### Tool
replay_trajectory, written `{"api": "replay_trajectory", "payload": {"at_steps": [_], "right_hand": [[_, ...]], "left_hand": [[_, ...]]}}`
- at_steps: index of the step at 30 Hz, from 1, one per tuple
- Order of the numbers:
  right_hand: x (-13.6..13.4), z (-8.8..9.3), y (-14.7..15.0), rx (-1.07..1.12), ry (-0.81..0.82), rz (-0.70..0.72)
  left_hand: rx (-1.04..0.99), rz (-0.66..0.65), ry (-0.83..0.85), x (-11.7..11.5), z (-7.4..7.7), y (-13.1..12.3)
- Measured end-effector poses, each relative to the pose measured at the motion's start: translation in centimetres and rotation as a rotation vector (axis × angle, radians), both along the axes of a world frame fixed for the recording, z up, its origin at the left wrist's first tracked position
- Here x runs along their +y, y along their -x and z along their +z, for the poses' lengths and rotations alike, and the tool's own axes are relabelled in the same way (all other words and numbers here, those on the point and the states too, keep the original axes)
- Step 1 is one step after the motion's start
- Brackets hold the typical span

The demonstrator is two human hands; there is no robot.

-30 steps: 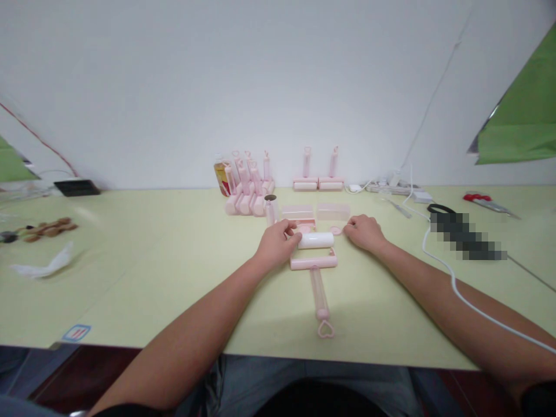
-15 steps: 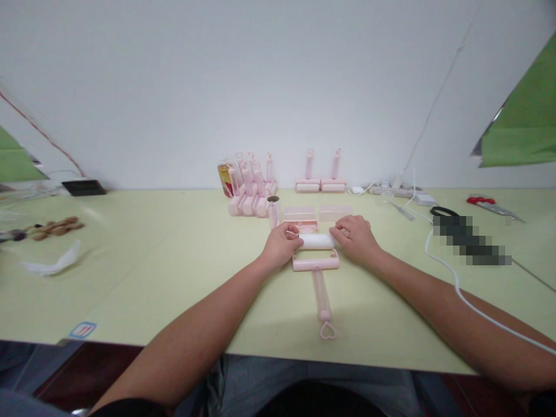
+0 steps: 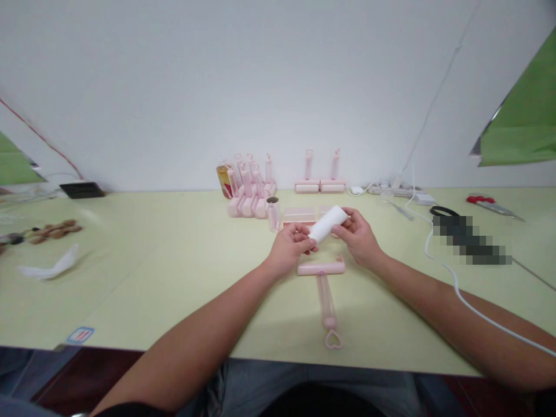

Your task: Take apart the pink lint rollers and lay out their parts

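Note:
Between my two hands is a white lint roller refill [image 3: 328, 225], tilted with its right end higher. My left hand [image 3: 292, 248] grips its lower left end, and my right hand [image 3: 357, 234] pinches the upper right end. Just below lies a pink lint roller handle [image 3: 328, 301] with a heart-shaped loop, its roller frame toward the hands. Behind the hands, clear pinkish covers [image 3: 299, 215] lie on the table, partly hidden. A clear pink tube [image 3: 273, 214] with a dark round top stands left of them.
Several assembled pink lint rollers [image 3: 248, 200] stand by a yellow bottle [image 3: 225, 179]; two more [image 3: 320, 185] are against the wall. At right lie a white cable [image 3: 454, 281], red-handled scissors [image 3: 490, 204] and a power strip [image 3: 395, 190]. Crumpled white film [image 3: 50, 263] is at left.
The white refill has risen off the table and turned from level to tilted, right end up. Both hands now grip its ends. The pink handle sits slightly further right.

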State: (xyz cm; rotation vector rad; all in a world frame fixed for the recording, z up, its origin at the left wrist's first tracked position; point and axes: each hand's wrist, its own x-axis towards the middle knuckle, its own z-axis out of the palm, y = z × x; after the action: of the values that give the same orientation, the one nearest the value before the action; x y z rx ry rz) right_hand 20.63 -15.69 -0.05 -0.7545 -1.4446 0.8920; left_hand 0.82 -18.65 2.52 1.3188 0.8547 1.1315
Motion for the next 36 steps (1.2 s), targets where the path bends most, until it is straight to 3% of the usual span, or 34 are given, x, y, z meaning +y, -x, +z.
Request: {"api": "replay_trajectory", "payload": {"at_steps": [4,8,12,18,22,28,30,33,36], "right_hand": [[1.1,0.8,-1.5,0.014,-0.068,-0.273],[3.1,0.9,-4.8,-0.124,-0.213,-0.594],[5.4,-0.5,-8.1,-0.352,-0.120,-0.842],[7.9,-2.9,-10.0,-0.478,0.091,-0.845],[8.6,-3.7,-10.5,-0.521,0.170,-0.795],[8.9,-4.1,-11.0,-0.535,0.214,-0.829],[8.6,-3.7,-10.8,-0.502,0.182,-0.891],[7.4,-2.3,-9.6,-0.405,0.002,-0.967],[5.2,-0.8,-7.4,-0.346,-0.130,-0.849]], "left_hand": [[0.157,-0.046,-0.185,-0.6,0.0,0.0],[0.495,-0.101,-0.411,-1.7,0.7,0.5],[0.783,-0.180,-0.518,-2.6,1.4,0.8],[0.997,-0.248,-0.533,-2.9,1.9,0.8],[1.021,-0.253,-0.478,-2.7,1.9,0.8],[0.998,-0.254,-0.453,-2.2,1.4,1.0],[0.990,-0.237,-0.452,-2.0,1.3,1.1],[0.958,-0.182,-0.457,-1.6,1.1,1.4],[0.927,-0.093,-0.471,-1.1,1.0,1.6]]}}
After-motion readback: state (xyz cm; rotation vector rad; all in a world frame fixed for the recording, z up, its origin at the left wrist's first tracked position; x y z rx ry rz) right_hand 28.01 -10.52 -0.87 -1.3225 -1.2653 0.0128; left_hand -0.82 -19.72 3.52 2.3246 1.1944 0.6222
